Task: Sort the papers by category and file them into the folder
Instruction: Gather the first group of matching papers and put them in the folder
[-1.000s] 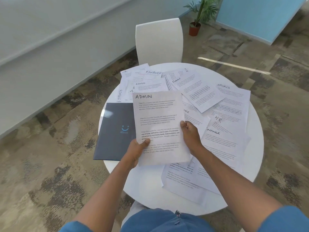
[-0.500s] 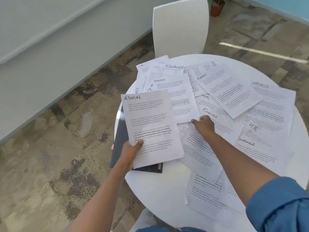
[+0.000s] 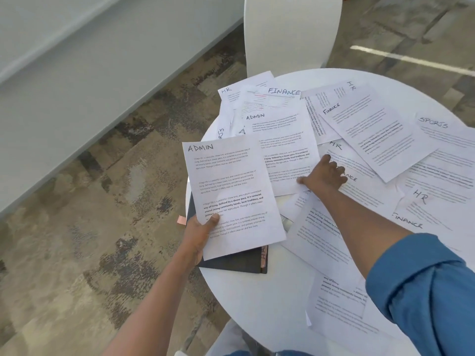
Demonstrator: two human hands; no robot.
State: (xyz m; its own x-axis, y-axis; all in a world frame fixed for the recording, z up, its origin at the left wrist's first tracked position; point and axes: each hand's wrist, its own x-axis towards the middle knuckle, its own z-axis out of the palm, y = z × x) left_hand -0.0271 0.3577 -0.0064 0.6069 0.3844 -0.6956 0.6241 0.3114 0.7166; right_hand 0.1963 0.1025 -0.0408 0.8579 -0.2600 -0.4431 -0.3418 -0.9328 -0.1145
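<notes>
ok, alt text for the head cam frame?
A left hand holds a sheet headed ADMIN above a dark folder, while the right hand presses on a second ADMIN sheet among labelled papers on a round white table.

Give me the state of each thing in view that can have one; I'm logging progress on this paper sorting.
Held ADMIN sheet: lifted, pinched at its lower left edge by the left hand.
Second ADMIN sheet: flat on the table, right hand pressing its lower right corner.
Folder: closed, lying under the held sheet.
Other papers: loose, overlapping, unsorted.
Chair: unoccupied.
</notes>
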